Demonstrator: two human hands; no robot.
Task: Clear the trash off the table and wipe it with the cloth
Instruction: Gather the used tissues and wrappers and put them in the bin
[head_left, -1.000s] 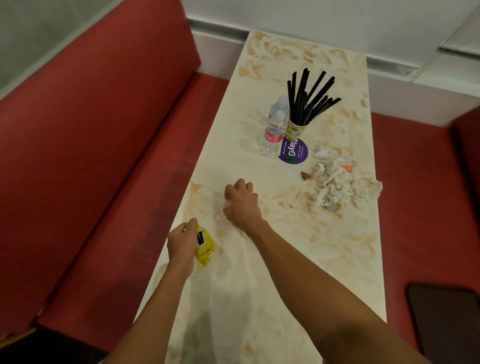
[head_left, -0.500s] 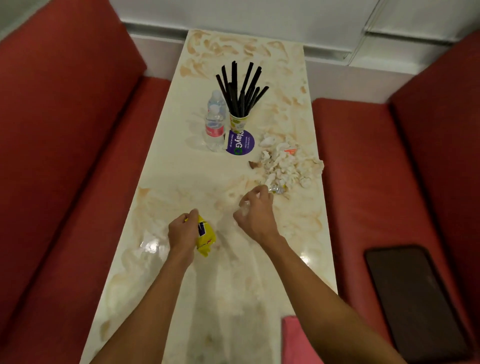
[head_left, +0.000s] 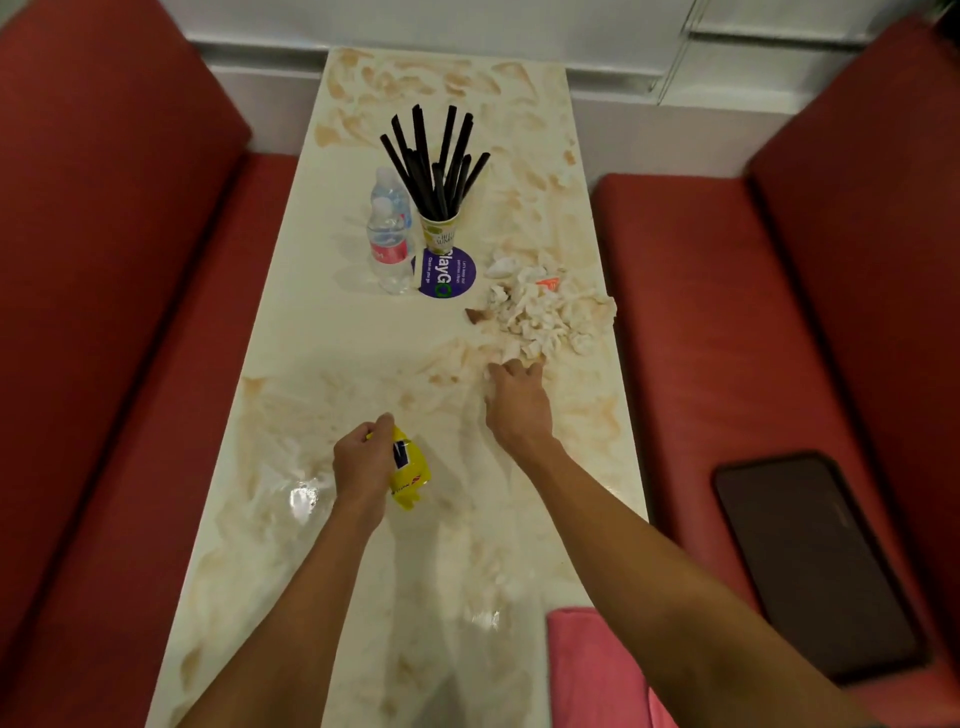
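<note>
1. Crumpled tissue pile lies on the marbled table, its near edge touching the fingertips of the right hand. The fingers bend down into the paper, and I cannot tell whether they have hold of a piece.
2. Left hand, nearer the person and left of the right hand, is clenched round a crumpled yellow wrapper, which sticks out on its right side.
3. Beyond the left hand stand two water bottles, a paper cup of black straws and a round purple sticker.
4. Pink cloth lies at the near table edge, under the right forearm.
5. A dark flat device rests on the red seat, right of that arm.
</note>
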